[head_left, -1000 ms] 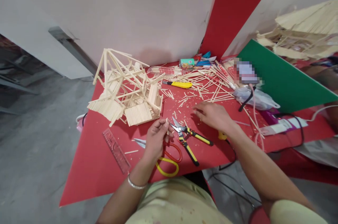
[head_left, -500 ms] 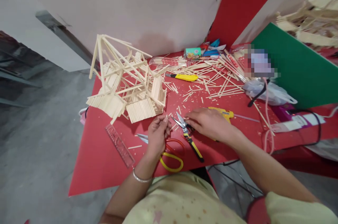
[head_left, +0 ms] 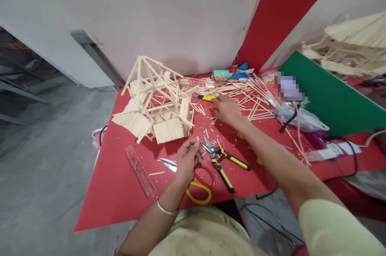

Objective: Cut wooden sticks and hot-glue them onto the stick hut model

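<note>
The model (head_left: pixel 168 130) is standing ahead-left of my left hand (head_left: pixel 187 157), and shears (head_left: pixel 212 151) are crowding its right; a passage is running between the ruler (head_left: pixel 140 172) and the left edge of the table (head_left: pixel 105 191).

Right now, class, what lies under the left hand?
The scissors lie beneath the left hand: blades show on one side, red and yellow handles on the other. Their pivot is covered, as is the table there. Contact is unclear.

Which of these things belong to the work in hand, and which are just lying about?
Likely part of the work:
small stick held in the left hand
yellow knife by the right hand, grip unclear
stick model
loose sticks
open cutters

Seemingly just lying about:
plastic bag
green-labelled item
</note>
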Demonstrator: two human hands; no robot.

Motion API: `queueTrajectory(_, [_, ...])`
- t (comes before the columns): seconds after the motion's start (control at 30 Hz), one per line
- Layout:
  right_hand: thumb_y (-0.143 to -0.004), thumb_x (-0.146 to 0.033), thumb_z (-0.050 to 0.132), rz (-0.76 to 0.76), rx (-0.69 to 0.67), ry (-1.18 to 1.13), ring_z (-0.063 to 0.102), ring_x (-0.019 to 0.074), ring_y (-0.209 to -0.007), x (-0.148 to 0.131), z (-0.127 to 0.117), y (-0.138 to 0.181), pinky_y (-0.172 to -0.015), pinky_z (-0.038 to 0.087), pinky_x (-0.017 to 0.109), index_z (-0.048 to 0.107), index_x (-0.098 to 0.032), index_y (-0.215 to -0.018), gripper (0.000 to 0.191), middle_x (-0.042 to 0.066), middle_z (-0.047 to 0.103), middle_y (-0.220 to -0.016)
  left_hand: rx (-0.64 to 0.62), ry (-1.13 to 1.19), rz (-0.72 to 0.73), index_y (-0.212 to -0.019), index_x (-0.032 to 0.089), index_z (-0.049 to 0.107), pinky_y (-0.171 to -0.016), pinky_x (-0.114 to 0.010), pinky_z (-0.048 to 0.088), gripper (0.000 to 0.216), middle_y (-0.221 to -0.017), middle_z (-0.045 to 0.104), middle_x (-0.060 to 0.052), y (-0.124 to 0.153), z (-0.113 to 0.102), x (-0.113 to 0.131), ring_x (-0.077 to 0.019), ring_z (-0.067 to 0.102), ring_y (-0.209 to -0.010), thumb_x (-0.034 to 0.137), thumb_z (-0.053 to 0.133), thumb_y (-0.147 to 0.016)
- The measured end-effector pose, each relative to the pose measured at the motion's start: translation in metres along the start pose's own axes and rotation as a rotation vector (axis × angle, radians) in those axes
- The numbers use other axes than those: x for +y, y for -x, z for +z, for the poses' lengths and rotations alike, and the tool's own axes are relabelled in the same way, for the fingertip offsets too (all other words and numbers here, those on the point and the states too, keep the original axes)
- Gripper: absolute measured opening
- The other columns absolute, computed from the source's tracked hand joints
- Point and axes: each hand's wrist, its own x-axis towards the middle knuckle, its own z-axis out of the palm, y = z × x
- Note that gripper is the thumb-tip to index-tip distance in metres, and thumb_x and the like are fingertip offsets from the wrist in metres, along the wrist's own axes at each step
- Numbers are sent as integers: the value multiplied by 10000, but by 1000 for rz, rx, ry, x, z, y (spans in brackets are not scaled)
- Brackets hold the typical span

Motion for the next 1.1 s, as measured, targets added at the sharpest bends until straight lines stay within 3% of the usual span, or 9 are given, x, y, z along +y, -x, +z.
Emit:
queueTrajectory(0.13, [-919, -163, 445, 31, 2, 36, 496, 333, -1220, 0, 8, -48, -982, 360, 459, 567, -82, -1320, 428, 248, 597, -1291, -46, -14, -17, -917, 177, 565, -348, -164, 279, 383, -700, 671, 14, -1, 1, 7, -61, 513, -380, 500, 739, -808])
queueTrajectory(0.3, [-932, -167, 376, 95, -13, 43, 540, 332, -1176, 7, 17, -52, -921, 406, 428, 565, -43, -1282, 416, 276, 568, -1298, -49, -39, -5, -906, 173, 564, -338, -149, 245, 377, -710, 677, 9, 2, 3, 16, -54, 526, -388, 502, 726, -819])
queueTrajectory(0.37, [-939, -204, 375, 140, -30, 49, 583, 325, -1110, 16, 14, -32, -871, 432, 402, 557, -38, -1281, 421, 279, 589, -1259, -49, -30, -9, -917, 175, 566, -343, -153, 256, 372, -708, 679, 10, 3, 5, 16, -55, 527, -387, 494, 731, -817])
queueTrajectory(0.47, [-962, -269, 368, 185, -41, 38, 627, 320, -1028, 22, 4, 27, -831, 455, 392, 574, -84, -1266, 410, 234, 660, -1150, -45, 6, -31, -943, 180, 569, -354, -164, 285, 373, -701, 679, 16, 5, 6, 16, -61, 526, -379, 473, 752, -801])
queueTrajectory(0.6, [-1016, -399, 360, 48, 167, -329, 650, 260, -1047, 7, -2, 124, -896, 479, 362, 526, -201, -1358, 428, 118, 696, -1162, -62, 38, -50, -955, 176, 576, -345, -163, 274, 363, -694, 682, 11, 9, 8, 15, -64, 524, -376, 457, 753, -807])
queueTrajectory(0.7, [-1023, -374, 372, -93, 289, -467, 640, 241, -1074, -14, 5, 173, -924, 489, 367, 558, -231, -1329, 386, 97, 690, -1171, -93, 28, -26, -943, 171, 591, -343, -160, 283, 355, -680, 681, 7, 14, 8, 17, -67, 529, -376, 462, 748, -812])
queueTrajectory(0.83, [-995, -309, 476, -254, 408, -386, 620, 236, -952, -33, 12, 198, -848, 504, 377, 586, -228, -1326, 358, 98, 676, -1034, -116, 12, 30, -936, 167, 610, -366, -167, 342, 335, -655, 678, 8, 24, 6, 21, -71, 534, -375, 440, 757, -808])
queueTrajectory(0.93, [-983, -323, 521, -284, 471, -278, 586, 232, -879, -39, 10, 202, -791, 499, 378, 566, -212, -1372, 407, 103, 639, -982, -116, 11, 33, -897, 165, 609, -356, -159, 313, 304, -657, 676, 4, 35, 4, 24, -65, 526, -375, 420, 753, -815])
queueTrajectory(1.1, [-982, -306, 540, -308, 434, -248, 611, 225, -953, -43, 13, 206, -797, 510, 345, 524, -191, -1414, 448, 115, 646, -1074, -114, -4, 55, -836, 158, 599, -384, -162, 341, 291, -666, 670, 3, 50, 2, 28, -55, 524, -386, 411, 742, -828])
